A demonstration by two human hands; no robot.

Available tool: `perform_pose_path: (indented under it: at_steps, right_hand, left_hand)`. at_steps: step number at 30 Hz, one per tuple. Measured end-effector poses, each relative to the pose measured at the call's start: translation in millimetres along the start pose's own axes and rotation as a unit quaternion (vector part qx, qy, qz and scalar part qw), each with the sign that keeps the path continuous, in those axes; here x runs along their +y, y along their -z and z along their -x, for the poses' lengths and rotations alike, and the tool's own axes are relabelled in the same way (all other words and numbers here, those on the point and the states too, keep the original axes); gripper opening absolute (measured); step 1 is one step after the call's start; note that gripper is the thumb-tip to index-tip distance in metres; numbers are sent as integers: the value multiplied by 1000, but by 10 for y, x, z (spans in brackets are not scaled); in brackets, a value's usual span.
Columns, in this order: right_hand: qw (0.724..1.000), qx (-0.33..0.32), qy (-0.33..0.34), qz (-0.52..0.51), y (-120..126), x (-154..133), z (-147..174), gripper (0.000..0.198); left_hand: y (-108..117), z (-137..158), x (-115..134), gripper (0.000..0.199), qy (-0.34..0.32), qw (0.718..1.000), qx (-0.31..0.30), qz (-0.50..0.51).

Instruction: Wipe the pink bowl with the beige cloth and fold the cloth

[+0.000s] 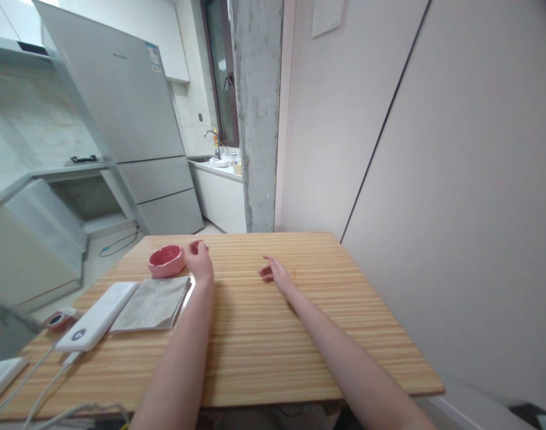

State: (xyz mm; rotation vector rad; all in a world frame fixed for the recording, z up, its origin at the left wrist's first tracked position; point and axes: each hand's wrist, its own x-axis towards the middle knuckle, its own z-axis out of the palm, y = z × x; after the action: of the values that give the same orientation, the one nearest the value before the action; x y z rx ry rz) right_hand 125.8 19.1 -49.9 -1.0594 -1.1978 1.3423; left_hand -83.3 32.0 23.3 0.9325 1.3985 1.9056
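Observation:
My left hand (198,263) is just right of a pink ashtray (166,263) with a notched rim. Its fingers curve loosely, and a dark gap shows between thumb and fingers; I see nothing held. Whether it touches the ashtray is hard to tell. My right hand (275,273) hovers over or rests on the wooden table (255,352), right of the middle, its fingers bent and apart with nothing in them. Beside my left forearm lies a folded grey cloth (152,303).
Left of the cloth lies a white power bank (98,316) with a white cable (53,376) attached. A reddish round object (60,321) and a white block (4,377) sit at the left edge. Beyond stand a fridge (116,95) and a concrete pillar (257,119); a pale wall is at right.

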Motion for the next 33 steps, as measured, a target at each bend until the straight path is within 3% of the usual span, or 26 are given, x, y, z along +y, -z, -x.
perform_pose_path:
  at_steps: [2, 4, 6, 10, 13, 15, 18, 20, 23, 26, 33]
  right_hand:
    - [1000, 3, -3, -8, -3, -7, -10, 50]
    - [1000, 1, -1, -15, -8, -4, -19, 50]
    - [1000, -4, -2, -17, -16, 7, -27, 52]
    - [1000, -3, 2, -20, -30, 47, -59, 56]
    - [999, 37, 22, -30, -20, 85, -103, 54]
    - [995, 79, 43, -32, 4, 104, -133, 52]
    - [988, 129, 88, 3, 64, 102, -150, 46]
    - [979, 154, 129, 26, 111, 75, -134, 43]
    - [970, 169, 173, 39, 170, 11, -90, 44]
    - [970, 142, 180, 76, 198, -37, -64, 38]
    - [974, 119, 161, 108, 173, -10, -77, 34]
  left_hand:
    - [361, -205, 53, 24, -50, 995, 50, -74]
    - [671, -329, -4, 27, -148, 933, 99, -313]
    - [898, -404, -132, 30, -166, 881, 95, -434]
    - [1053, -503, -349, 27, -206, 842, 60, -495]
    - [865, -478, -346, 22, -262, 824, 17, -502]
    - [598, -346, -294, 16, -302, 815, -61, -491]
    - [82, 55, -250, 13, -346, 817, -179, -425]
    - [-242, 394, -277, 10, -343, 832, -224, -375]
    - [-551, 815, -371, 9, -343, 830, -289, -330]
    - [-625, 978, -450, 7, -348, 820, -319, -323]
    - [-534, 896, -491, 7, -317, 822, -345, -324]
